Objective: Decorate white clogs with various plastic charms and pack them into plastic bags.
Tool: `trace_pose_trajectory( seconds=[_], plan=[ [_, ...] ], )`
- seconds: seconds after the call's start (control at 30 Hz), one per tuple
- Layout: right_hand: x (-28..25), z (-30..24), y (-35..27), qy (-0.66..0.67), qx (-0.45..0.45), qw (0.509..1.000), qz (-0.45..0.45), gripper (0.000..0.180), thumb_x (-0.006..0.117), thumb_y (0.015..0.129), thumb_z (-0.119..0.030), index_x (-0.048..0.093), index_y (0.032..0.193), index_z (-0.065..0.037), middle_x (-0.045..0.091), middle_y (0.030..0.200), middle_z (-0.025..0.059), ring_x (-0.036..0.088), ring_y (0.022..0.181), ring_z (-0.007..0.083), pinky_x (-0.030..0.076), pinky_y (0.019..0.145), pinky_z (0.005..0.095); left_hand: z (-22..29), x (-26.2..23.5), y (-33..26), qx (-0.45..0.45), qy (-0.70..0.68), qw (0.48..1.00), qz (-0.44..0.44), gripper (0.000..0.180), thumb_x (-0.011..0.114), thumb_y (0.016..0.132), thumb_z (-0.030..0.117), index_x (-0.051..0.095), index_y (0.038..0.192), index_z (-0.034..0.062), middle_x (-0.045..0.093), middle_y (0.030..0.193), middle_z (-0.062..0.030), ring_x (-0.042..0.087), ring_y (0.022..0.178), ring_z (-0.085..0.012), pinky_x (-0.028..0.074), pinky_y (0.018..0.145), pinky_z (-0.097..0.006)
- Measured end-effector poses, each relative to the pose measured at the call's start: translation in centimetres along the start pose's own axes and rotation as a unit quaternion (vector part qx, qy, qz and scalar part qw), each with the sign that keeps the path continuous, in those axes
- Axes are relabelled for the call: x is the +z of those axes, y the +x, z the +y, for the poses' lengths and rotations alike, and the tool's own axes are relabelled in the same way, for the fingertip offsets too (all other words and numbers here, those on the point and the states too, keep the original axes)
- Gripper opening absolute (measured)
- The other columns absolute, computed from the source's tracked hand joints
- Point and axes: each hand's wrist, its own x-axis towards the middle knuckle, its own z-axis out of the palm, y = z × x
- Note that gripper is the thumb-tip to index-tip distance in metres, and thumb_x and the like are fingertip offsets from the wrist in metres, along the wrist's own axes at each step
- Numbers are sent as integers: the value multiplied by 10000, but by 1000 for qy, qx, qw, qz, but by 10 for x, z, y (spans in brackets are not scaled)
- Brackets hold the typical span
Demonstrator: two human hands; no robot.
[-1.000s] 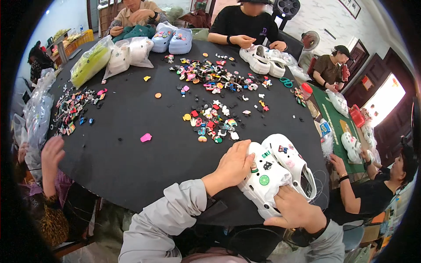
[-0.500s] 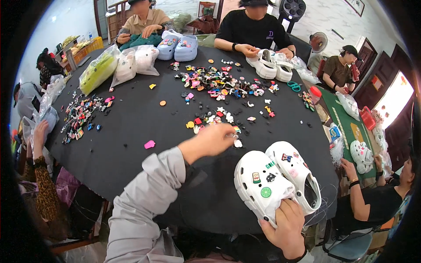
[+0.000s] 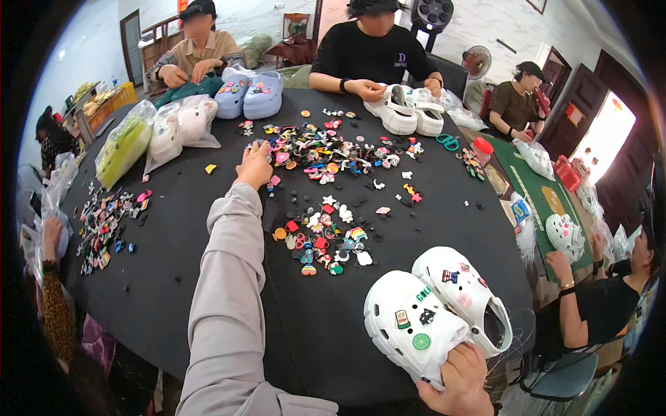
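My left hand (image 3: 254,166) reaches across the black table to the left edge of a large heap of colourful shoe charms (image 3: 316,152). Its fingers are bent together at the charms, and what lies between the fingertips is hidden. Nearer to me is a smaller cluster of charms (image 3: 326,232), with hearts, flowers and a rainbow among them. At the front right stands a pair of white clogs (image 3: 399,315), its uppers dotted with charms such as a green lime slice (image 3: 421,341). My right hand (image 3: 461,380) is closed on the heel end of the left clog.
Left of my sleeve lies another charm heap (image 3: 111,229). Bagged clogs (image 3: 166,135) and blue clogs (image 3: 262,93) stand behind. Opposite, a person in black handles white clogs (image 3: 409,114); teal scissors (image 3: 448,142) lie beside them. Other people sit around the table and at a green table (image 3: 520,166).
My left hand has moved away from the near cluster, forward and left to the large heap. The view has shifted a little. My right hand keeps its hold on the white clog.
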Motion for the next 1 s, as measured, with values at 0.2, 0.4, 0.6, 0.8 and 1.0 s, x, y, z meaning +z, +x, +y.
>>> trace_pose_trajectory(
  seconds=[0.2,0.4,0.6,0.8,1.0],
  plan=[
    [10,6,0,-22,-19,1000,11,386,760,627,-253,587,858,3,595,942,174,576,888,370,436,858,501,5,-13,-14,7,-54,994,94,133,601,862,242,685,951,188,693,966,-86,652,955,-319,502,795,-455],
    [10,9,6,6,-9,1000,18,319,772,626,-255,614,788,-30,607,950,128,587,899,308,426,837,452,31,-47,-14,109,-271,947,137,224,654,876,195,641,1028,31,674,906,-111,649,820,-222,503,739,-347],
    [9,10,1,1,-12,999,31,346,779,614,-261,622,800,-15,612,979,142,585,948,317,426,843,447,144,-178,-160,283,-434,844,-137,179,639,875,45,626,1041,-22,651,942,-37,594,876,-90,483,788,-247],
    [13,8,-6,12,-17,999,36,400,775,638,-247,632,917,2,617,1080,154,573,1054,310,423,902,460,171,-170,-269,481,-338,802,-105,79,676,785,6,648,856,-12,632,836,-121,630,765,-281,506,682,-344],
    [10,6,-9,7,-16,998,56,441,773,647,-258,638,971,10,624,1113,162,576,1077,303,428,922,461,181,-125,-285,449,-297,832,-134,85,670,790,29,673,872,7,641,868,-113,643,768,-280,520,683,-361]
  ],
)
